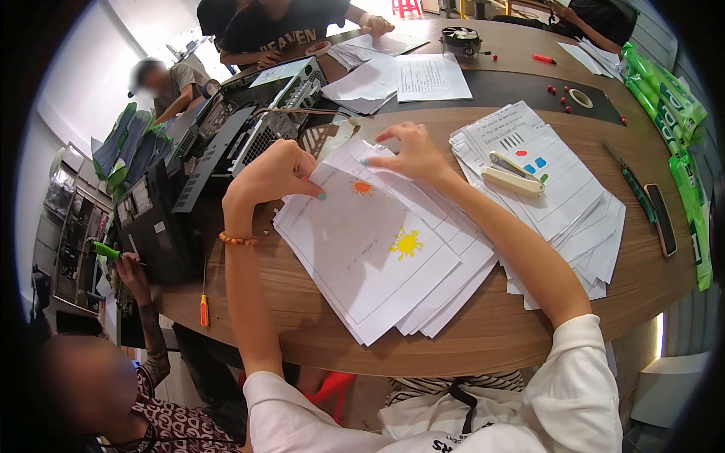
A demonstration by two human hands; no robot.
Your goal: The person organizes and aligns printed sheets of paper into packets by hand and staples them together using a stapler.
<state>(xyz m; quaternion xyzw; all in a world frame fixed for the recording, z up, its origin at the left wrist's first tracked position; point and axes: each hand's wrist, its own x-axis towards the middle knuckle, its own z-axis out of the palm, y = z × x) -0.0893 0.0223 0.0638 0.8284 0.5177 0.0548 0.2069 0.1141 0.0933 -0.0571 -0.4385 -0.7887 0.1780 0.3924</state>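
Observation:
In the head view, my left hand point(276, 175) grips the upper left edge of a paper sheet point(362, 241) printed with an orange and a yellow splat. The thumb lies on top of the page and the fingers curl by its edge. My right hand point(415, 155) is at the stack's top edge, thumb touching the paper and fingers apart in a curve. More sheets point(472, 264) fan out beneath the top one. Right of my forearm, a cream stapler point(513, 177) rests on another paper pile point(566, 219).
An opened computer case point(279, 113) stands at left, near a yellow-handled screwdriver point(204, 309). Scissors point(630, 181), a phone point(661, 219) and green packets point(672, 98) lie at right. A cooling fan point(461, 41) and a tape roll point(581, 97) sit farther back. Other people surround the table.

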